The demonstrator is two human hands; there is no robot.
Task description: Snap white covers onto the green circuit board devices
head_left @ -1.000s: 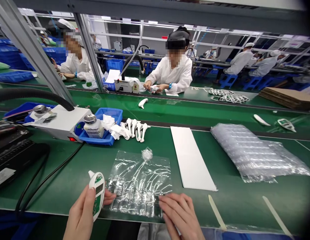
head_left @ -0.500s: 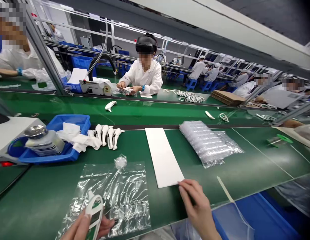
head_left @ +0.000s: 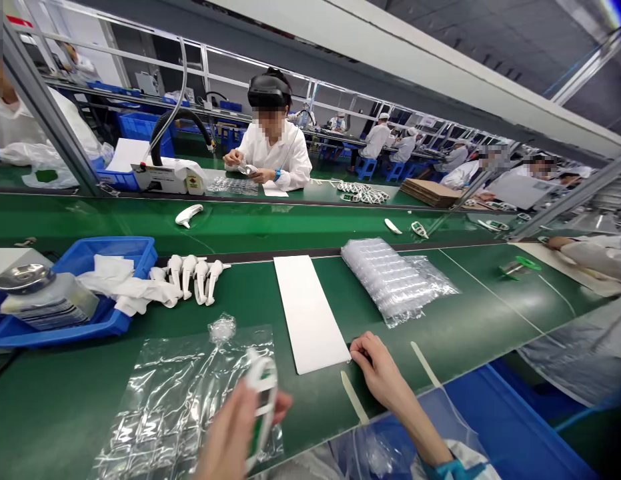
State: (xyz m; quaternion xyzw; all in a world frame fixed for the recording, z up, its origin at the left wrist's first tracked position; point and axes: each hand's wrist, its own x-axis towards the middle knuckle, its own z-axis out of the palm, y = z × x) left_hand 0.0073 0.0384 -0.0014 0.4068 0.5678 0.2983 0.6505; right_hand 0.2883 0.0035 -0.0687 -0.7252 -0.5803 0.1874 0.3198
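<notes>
Since the earlier frame, the left hand [head_left: 230, 427] has brought the white device [head_left: 265, 380] across the clear bag [head_left: 175, 393], closer to the white board [head_left: 310, 313], while the right hand [head_left: 377, 370] has stayed by that board's near right corner, its fingers now more curled.

From where I stand, the device is upright, to the left of the white board's near end and over the bag's right side. The left thumb and fingers pinch it from opposite sides, probably to leave its dark window and green circuitry uncovered, though blur makes the exact contact hard to read. The right thumb and forefinger come together at the white board's corner, the other fingers folded in; I cannot tell whether they pinch anything. That reach perhaps suits a light hold on the corner, as the arm comes in from the near side.

The bag lies flat just left of the white board, a narrow strip of bench [head_left: 470, 320] between them. A tape strip [head_left: 354, 397] starts just below the board's near edge and runs to the bench's front edge, so room there is short. Right of the board, the plastic sleeves [head_left: 385, 273] sit farther back, leaving the right hand wider space sideways.
</notes>
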